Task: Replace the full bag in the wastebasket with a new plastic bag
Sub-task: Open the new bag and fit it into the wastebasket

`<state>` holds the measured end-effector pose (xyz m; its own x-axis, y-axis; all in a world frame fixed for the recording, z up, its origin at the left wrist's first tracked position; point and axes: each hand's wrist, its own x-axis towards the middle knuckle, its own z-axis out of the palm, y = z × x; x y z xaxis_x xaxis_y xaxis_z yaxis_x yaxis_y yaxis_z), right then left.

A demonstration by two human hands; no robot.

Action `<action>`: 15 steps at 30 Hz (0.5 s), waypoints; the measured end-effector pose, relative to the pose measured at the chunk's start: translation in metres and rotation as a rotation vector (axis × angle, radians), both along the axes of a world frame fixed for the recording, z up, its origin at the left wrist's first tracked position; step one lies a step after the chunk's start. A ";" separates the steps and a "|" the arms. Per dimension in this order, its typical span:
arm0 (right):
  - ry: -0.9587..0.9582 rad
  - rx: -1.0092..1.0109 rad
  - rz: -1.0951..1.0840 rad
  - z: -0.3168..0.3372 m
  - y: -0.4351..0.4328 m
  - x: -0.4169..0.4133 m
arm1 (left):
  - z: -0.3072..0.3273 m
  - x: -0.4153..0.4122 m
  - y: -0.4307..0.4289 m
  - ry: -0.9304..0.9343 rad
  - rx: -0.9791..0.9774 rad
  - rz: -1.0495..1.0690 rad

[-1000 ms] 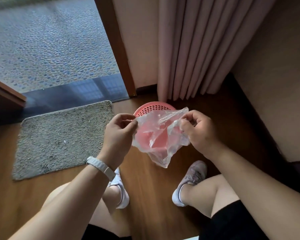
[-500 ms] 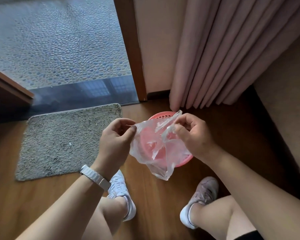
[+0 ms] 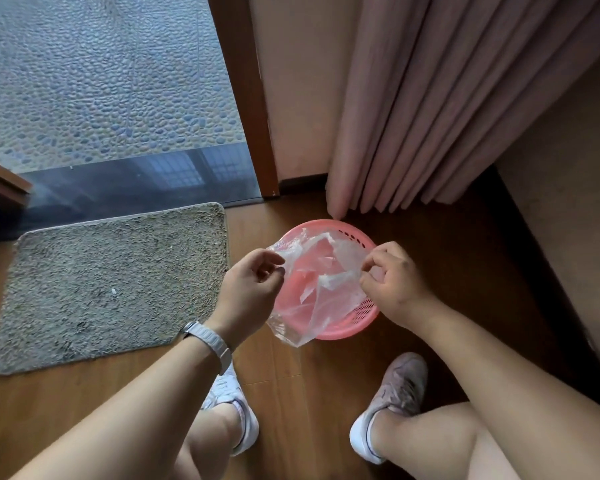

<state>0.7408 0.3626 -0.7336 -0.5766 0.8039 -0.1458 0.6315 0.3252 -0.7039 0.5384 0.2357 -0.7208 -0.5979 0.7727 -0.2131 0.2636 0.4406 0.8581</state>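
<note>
A clear, crinkled plastic bag (image 3: 317,282) is stretched between my hands just above a round pink wastebasket (image 3: 355,329) that stands on the wooden floor. My left hand (image 3: 248,289) pinches the bag's left edge with thumb and fingertips. My right hand (image 3: 390,278) pinches its right edge. The bag's lower end hangs over the basket's near left rim. The basket's inside shows pink through the film, and I cannot tell whether any other bag lies inside.
A grey doormat (image 3: 111,282) lies on the floor at left, before a dark threshold and a pebbled surface. A pink curtain (image 3: 426,109) hangs just behind the basket, and a wall (image 3: 568,202) runs along the right. My two shoes (image 3: 394,403) stand near the basket.
My hands have spread apart, widening the bag over the basket. The view has tilted so the whole basket rim now shows.
</note>
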 end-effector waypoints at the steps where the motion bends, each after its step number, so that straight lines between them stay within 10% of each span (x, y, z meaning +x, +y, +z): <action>1: -0.018 -0.030 -0.018 -0.004 0.002 0.002 | -0.004 -0.001 0.004 -0.007 -0.016 0.013; 15: -0.367 -0.270 0.174 -0.065 0.006 -0.019 | -0.016 0.002 0.017 -0.158 -0.041 -0.022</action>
<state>0.7216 0.3686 -0.7986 -0.5706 0.6056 -0.5547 0.8063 0.2847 -0.5185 0.5407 0.2530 -0.7367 -0.5375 0.7737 -0.3353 0.1364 0.4722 0.8709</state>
